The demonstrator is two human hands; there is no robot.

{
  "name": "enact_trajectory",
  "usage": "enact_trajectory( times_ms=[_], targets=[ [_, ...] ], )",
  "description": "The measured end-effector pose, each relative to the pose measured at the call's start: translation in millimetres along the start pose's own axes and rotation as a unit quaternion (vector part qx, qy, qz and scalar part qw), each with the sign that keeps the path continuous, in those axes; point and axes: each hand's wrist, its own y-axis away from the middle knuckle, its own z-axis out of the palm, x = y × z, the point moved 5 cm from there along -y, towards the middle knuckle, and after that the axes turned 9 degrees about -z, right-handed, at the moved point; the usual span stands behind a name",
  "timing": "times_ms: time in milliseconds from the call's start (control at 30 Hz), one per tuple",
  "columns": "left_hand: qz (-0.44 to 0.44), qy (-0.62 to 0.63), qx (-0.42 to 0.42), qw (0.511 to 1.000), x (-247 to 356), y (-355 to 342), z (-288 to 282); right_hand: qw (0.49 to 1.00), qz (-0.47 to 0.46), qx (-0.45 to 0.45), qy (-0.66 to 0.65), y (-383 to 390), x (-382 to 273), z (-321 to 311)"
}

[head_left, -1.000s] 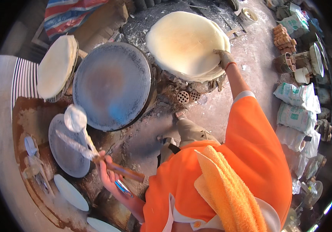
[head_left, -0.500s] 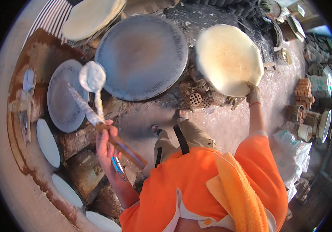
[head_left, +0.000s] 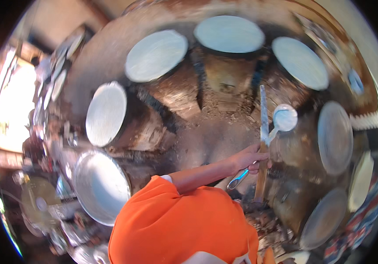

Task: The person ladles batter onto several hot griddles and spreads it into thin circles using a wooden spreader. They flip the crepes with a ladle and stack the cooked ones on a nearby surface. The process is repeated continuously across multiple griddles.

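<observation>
My left hand (head_left: 247,160) is closed around a long, flat wooden spatula (head_left: 261,182) and a ladle (head_left: 285,118) together. White residue coats the spatula's blade and the ladle's bowl, and the spatula's lower end is bare brown wood. Below my wrist shows a shiny metal loop (head_left: 237,179); I cannot tell whether it belongs to the ladle. Both tools are held up in the air beside a grey round griddle (head_left: 335,137), apart from it. My right hand is out of the picture.
Round griddles topped with white layers stand in an arc: one at left (head_left: 106,113), others along the back (head_left: 228,34). A large basin (head_left: 102,187) with pale contents is at lower left. Another grey griddle (head_left: 324,218) and a pale round sheet (head_left: 361,181) are at right.
The view has swung round to the arc of white-topped griddles. My right hand, which was at the edge of a pale round sheet, has left view. My left hand keeps both tools.
</observation>
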Motion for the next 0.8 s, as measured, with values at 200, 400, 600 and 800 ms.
enact_trajectory(
  times_ms=[200, 400, 600, 800],
  targets=[
    [0.153, 0.08, 0.144, 0.974, 26, 120, -126, 0.913, -0.263, -0.298, -0.092, 21, -257, 177],
    [0.423, 0.035, 0.523, 0.739, 28, 219, -248, 0.67, -0.496, -0.524, -0.176, 144, -448, 331],
    [0.465, 0.285, 0.534, 0.646, -44, 439, -221, 0.44, -0.443, -0.689, -0.368, 258, -555, 375],
    [0.392, 0.38, 0.697, 0.465, -210, 545, -251, 0.209, 0.304, -0.929, 0.033, 444, -499, 416]
  ],
)
